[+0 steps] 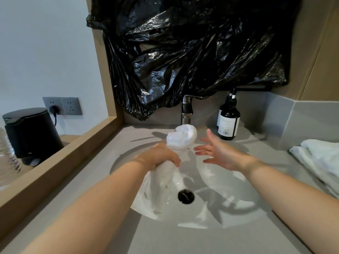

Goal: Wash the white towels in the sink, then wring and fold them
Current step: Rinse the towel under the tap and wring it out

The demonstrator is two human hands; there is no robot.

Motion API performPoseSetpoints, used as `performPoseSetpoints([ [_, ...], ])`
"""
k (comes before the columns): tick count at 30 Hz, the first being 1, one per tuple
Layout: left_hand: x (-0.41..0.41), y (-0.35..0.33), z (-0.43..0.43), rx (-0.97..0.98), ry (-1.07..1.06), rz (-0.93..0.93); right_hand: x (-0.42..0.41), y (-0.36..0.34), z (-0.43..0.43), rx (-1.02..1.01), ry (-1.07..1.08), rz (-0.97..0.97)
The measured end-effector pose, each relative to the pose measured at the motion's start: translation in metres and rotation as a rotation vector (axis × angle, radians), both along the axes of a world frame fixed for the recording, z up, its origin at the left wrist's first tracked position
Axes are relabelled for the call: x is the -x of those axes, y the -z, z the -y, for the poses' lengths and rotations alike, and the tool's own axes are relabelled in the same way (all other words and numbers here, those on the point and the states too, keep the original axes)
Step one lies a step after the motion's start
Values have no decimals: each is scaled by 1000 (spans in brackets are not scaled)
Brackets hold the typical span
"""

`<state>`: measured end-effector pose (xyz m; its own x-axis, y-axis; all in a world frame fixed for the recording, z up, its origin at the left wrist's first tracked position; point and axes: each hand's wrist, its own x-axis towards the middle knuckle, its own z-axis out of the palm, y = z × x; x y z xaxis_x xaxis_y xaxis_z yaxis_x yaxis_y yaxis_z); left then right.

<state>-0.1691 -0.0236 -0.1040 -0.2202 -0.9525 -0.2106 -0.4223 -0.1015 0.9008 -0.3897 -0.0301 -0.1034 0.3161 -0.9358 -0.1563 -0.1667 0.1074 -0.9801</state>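
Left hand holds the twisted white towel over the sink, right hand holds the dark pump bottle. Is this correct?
No. The head view shows the right hand open, holding nothing; the dark pump bottle stands apart. The left hand holds the twisted white towel over the round white sink.

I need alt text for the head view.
A person's left hand grips a bunched white towel over a round white sink; the open right hand is beside it. More white towels lie on the grey counter.
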Motion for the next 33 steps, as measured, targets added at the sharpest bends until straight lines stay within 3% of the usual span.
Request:
performPoseSetpoints([
  [2, 5, -9, -3, -65, -94, -362, 14, 3, 10, -174, 23, 234],
  [4, 10, -18, -9, -86, -120, -628, 10, 10, 15, -232, -1, 222],
  [7, 21, -26, -19, -88, -138, -948, -17, 14, 8, -299, -67, 193],
  [11, 34, -30, -23, -136, -175, -1246, -34, 5, -14, -484, -203, 351],
  [14, 30, -28, -15, -66, -150, -1222, -26, 5, -16, -487, -344, 488],
  [16, 26, -25, -5, 7, -109, -1116, -24, 8, -12, -415, -362, 440],
  [21, 27, -16, 7, 67, -94, -831, -26, 13, -16, -128, -364, -148],
  [25, 32, -2, 12, 19, -278, -818, -49, 12, -23, 254, -179, -484],
  [29, 38, 1, 17, -34, -413, -825, -69, 18, -19, 470, 30, -1033],
  [33, 40, 2, 16, -46, -508, -762, -68, 17, -24, 719, 49, -1193],
])
